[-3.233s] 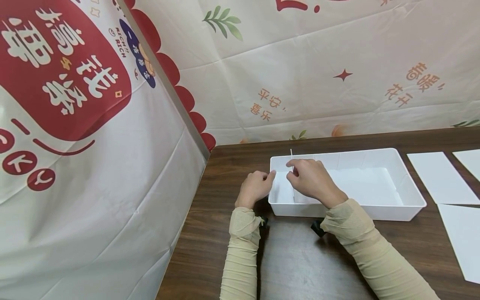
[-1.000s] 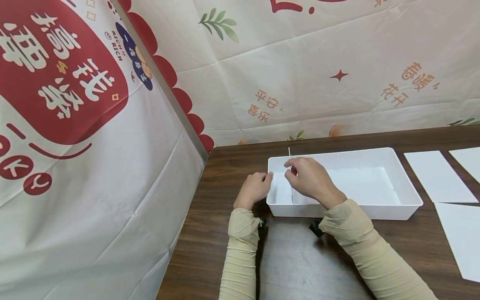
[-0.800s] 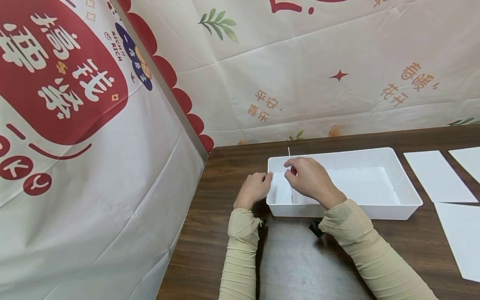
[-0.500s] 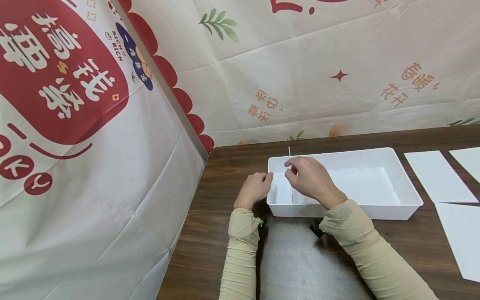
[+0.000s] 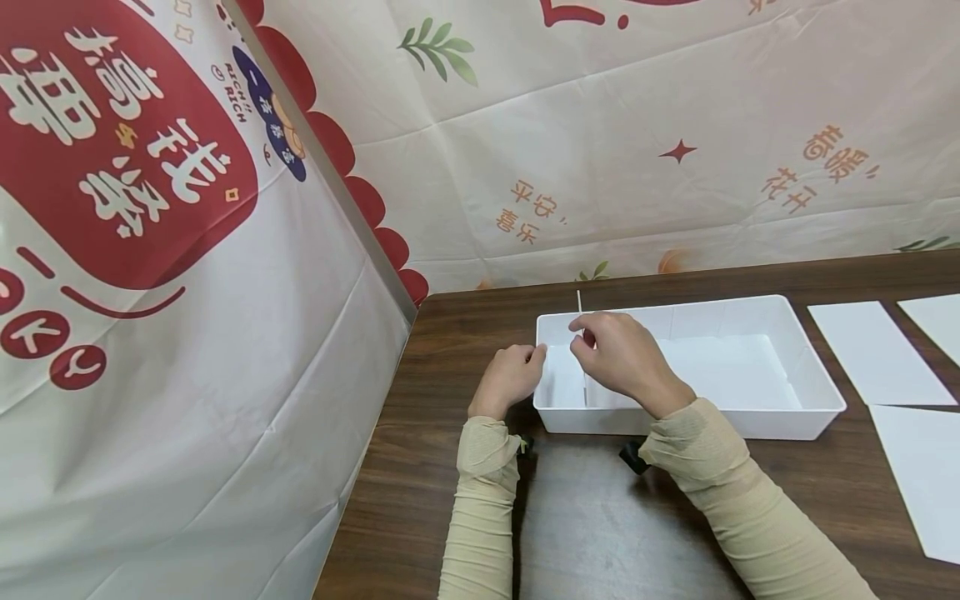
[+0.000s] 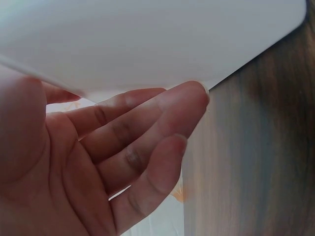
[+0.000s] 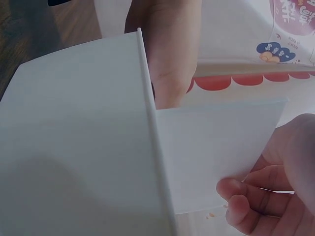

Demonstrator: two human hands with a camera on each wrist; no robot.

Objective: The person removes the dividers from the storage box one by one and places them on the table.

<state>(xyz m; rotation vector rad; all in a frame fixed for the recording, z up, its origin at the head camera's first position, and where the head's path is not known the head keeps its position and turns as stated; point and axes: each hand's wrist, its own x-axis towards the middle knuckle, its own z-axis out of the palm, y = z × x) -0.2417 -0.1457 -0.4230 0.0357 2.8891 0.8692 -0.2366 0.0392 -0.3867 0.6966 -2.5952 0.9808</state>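
Note:
A long white plastic box stands on the dark wood table. My left hand holds its left end wall, with the thumb over the rim. In the left wrist view, that hand's fingers lie along the outside of the wall. My right hand reaches into the box and pinches a thin, flat white panel by its edge. The panel stands on edge across the box, close to the left end, and its far tip sticks up beyond the far rim. Part of it is hidden behind the right hand in the head view.
Several flat white sheets lie on the table to the right of the box. A printed white cloth hangs behind the table, and another hangs along its left side.
The panel's far tip shows slightly higher above the box's far rim than before. Both hands keep nearly the same place and hold. The head view has shifted a little.

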